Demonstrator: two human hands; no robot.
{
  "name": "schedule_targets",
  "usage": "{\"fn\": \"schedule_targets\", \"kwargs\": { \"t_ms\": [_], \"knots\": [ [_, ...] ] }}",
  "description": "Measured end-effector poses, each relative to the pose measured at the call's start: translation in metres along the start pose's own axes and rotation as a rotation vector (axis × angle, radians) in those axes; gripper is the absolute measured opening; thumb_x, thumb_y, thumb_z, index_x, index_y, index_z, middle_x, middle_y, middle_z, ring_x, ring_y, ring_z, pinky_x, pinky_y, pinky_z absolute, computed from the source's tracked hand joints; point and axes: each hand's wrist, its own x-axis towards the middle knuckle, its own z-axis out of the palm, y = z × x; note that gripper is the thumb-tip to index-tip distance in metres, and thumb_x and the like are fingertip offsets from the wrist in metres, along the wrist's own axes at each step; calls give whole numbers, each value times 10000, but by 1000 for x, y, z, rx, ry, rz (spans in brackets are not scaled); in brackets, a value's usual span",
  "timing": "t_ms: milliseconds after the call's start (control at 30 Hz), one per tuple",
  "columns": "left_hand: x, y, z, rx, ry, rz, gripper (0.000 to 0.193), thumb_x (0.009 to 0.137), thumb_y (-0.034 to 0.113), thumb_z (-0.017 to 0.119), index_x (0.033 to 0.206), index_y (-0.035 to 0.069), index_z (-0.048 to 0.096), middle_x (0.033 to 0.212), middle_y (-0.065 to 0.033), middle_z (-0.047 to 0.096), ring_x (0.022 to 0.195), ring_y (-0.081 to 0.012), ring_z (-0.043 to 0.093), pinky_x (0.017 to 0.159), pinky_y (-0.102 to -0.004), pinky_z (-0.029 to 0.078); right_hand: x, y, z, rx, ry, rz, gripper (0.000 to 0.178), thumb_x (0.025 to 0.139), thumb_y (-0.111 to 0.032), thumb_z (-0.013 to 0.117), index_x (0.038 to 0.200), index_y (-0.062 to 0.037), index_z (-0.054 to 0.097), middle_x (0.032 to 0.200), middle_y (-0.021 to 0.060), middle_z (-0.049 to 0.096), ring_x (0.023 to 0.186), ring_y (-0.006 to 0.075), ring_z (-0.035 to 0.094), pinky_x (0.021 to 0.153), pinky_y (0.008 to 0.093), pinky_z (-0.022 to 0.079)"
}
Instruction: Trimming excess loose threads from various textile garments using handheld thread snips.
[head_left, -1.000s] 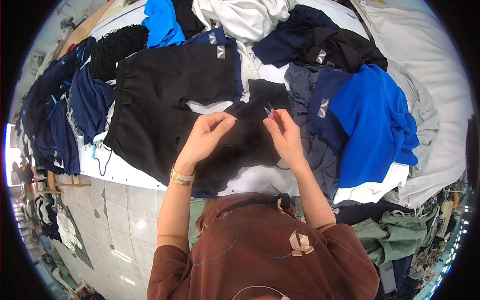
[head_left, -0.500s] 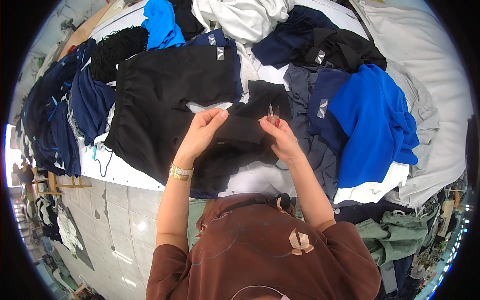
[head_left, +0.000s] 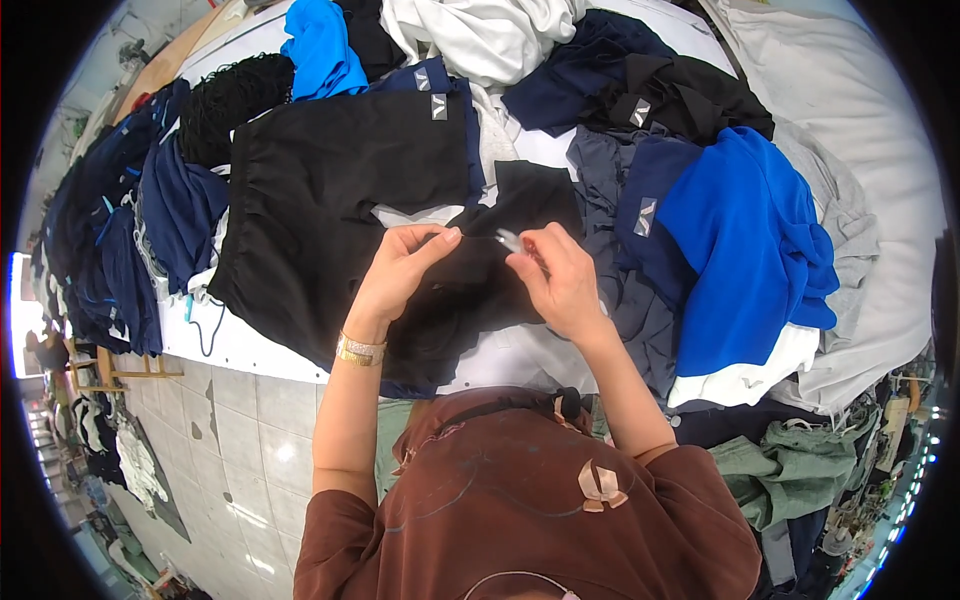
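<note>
Both hands on black garment point(head_left: 470, 290) — small tool in play.
My left hand point(head_left: 400, 270) pinches fabric; right hand point(head_left: 560, 285), now lower, closed around small clippers point(head_left: 507, 239).

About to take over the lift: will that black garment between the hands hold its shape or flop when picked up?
Probably floppy: the black garment already bunches and folds where the left hand pinches it. It looks thin, so likely light. One edge hangs over the white table, so it may slide off if pushed. The right hand holds a small silvery tool whose kind I cannot tell.
</note>
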Motion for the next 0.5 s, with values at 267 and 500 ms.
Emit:
{"fn": "schedule_targets", "kwargs": {
  "t_ms": [267, 500],
  "knots": [
    [-1, 1, 1, -40, -8, -54, 192, 898, 183, 629, 892, 2, 692, 786, 34, 656, 681, -9, 539, 625, -169, 406, 4, -4, -1, -280, 7, -247, 263, 750, -265, 715, 848, -49, 601, 710, 47, 531, 638, 226, 498, 533, 325, 412],
    [-2, 0, 3, -10, -8, -36, 197, 892, 190, 639, 888, 0, 693, 776, 42, 647, 668, -2, 515, 603, -171, 388, 5, -6, -1, -299, 6, -259, 273, 744, -273, 719, 857, -51, 607, 717, 45, 543, 643, 226, 501, 538, 319, 415]
  ]
}}
